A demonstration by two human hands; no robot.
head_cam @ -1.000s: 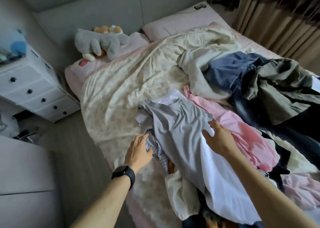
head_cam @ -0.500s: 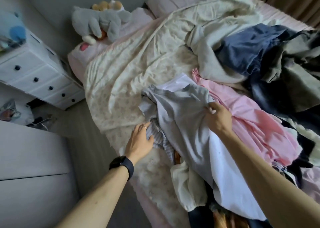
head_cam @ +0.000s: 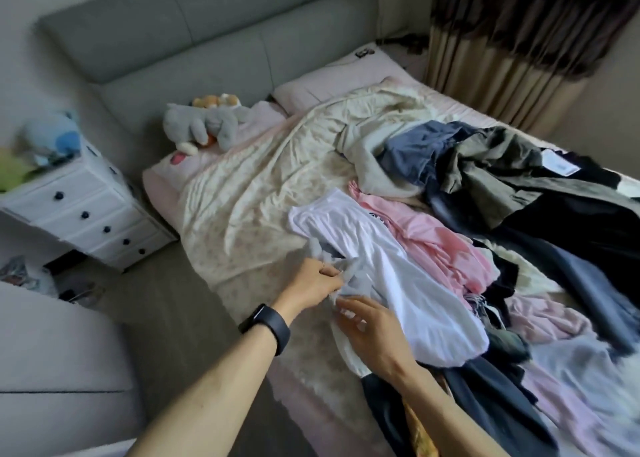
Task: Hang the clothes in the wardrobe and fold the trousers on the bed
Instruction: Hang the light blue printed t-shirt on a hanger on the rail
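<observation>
Grey top (head_cam: 348,271): spread over the white top (head_cam: 381,266) a second ago, now dragged off it and bunched at its near left edge.
Left hand (head_cam: 311,283): closed in on that same edge; fingertips pinched together on the grey bunch; ring on one finger, black watch (head_cam: 266,328) on the wrist.
Right hand (head_cam: 374,332): drawn back from the far right side of the white top to its near left edge; fingers spread and loosely bent, tips at the bunched cloth, nothing clearly gripped.
White top: uncovered, lying lengthwise on the bed (head_cam: 242,214), near end draped over a cream garment (head_cam: 349,356).
Pink top (head_cam: 433,238): touching the right side of the white top, partly tucked under it.
Trousers (head_cam: 571,276): dark denim, well right of the white top, beyond the pink top; unfolded, one leg stretched out.
Olive jacket (head_cam: 491,165): right of and beyond the white top, heaped over the upper part of the trousers.
Stuffed toy (head_cam: 204,124): well beyond the white top to the left, on a pillow.
Drawers (head_cam: 86,196): white, far left of the white top, off the bed.
</observation>
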